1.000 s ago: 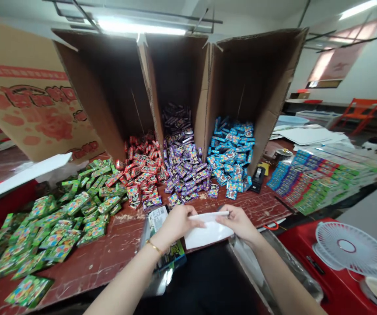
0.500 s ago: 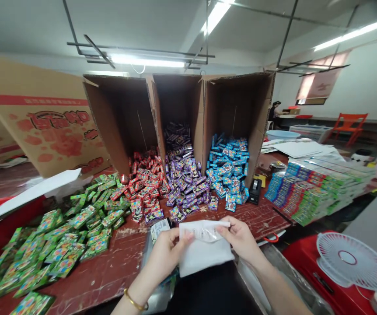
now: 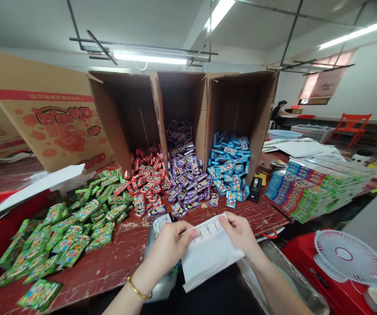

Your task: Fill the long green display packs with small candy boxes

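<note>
A thin white sheet (image 3: 210, 251) with a row of printed ovals along its upper edge is stretched between my hands, tilted over my lap. Whether it is paper or a flat plastic bag, I cannot tell. My left hand (image 3: 172, 240), below a gold bangle (image 3: 138, 289), pinches its upper left corner between thumb and fingers. The upper right part is gripped by my right hand (image 3: 239, 232), thumb on the front face. Just beyond my left hand, a printed card in clear plastic (image 3: 160, 224) lies at the table edge, partly covered by the wrist.
Three upright cardboard boxes (image 3: 155, 100) spill red packets (image 3: 149, 179), purple packets (image 3: 188, 175) and blue packets (image 3: 231, 162) onto the red table (image 3: 123, 245). Green packets (image 3: 67, 236) spread left. Stacked multicoloured packs (image 3: 300, 188), a black tape dispenser (image 3: 256, 189) and a white fan (image 3: 349, 251) stand right.
The white sheet has turned and spread out, so its printed ovals now show where a shiny folded edge was. My right hand has risen slightly. The view has shifted a little.
</note>
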Available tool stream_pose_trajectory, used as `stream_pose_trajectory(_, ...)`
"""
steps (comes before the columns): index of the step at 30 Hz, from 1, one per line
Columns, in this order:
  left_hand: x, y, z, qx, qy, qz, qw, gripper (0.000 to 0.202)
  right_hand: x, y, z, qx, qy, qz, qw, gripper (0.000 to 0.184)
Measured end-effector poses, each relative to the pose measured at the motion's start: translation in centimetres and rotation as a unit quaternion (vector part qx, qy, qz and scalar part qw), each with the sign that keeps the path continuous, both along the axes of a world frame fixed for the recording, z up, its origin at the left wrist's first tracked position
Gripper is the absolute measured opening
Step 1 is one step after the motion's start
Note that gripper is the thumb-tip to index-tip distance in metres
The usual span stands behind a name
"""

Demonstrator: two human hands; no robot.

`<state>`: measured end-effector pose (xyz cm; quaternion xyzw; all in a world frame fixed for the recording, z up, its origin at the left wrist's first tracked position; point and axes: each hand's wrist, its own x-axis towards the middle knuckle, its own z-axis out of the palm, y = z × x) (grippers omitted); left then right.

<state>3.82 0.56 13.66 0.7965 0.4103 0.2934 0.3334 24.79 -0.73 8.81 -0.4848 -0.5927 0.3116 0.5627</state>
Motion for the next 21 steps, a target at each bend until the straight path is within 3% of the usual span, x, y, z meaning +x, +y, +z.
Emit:
stream_pose_trajectory(5, -0.5, -0.2, 0.4, 0.034, 0.030, -0.018, 0.999, 0.036, -0.4, -0.3, 1.1, -0.061, 0.095, 0.092, 0.989, 0.033)
stream_pose_trajectory(8, -0.4, -0.3, 0.9, 0.060, 0.024, -0.032, 0.997, 0.019, -0.4, -0.5, 1.8, -0.057, 0.095, 0.140, 0.984, 0.042)
stream_pose_trajectory(9, -0.4, -0.4, 1.1, 0.057, 0.021, -0.028, 0.998, 0.013, -0.3, -0.5, 1.9, -0.058, 0.080, 0.143, 0.985, 0.037)
stream_pose_trajectory(12, -0.4, -0.5, 1.3, 0.040, 0.021, 0.017, 0.999, 0.016, -0.1, -0.5, 2.0, -0.050, 0.018, 0.108, 0.993, 0.019)
stream_pose_trajectory(16, -0.7, -0.6, 0.7, 0.043, 0.014, 0.049, 0.998, 0.035, -0.1, -0.5, 1.9, -0.011, -0.042, 0.059, 0.997, 0.029)
stream_pose_trajectory(21, -1.0, -0.5, -0.3, 0.012, -0.089, 0.081, 0.993, 0.051, -0.9, -0.1, 1.6, -0.007, -0.028, 0.024, 0.999, 0.043)
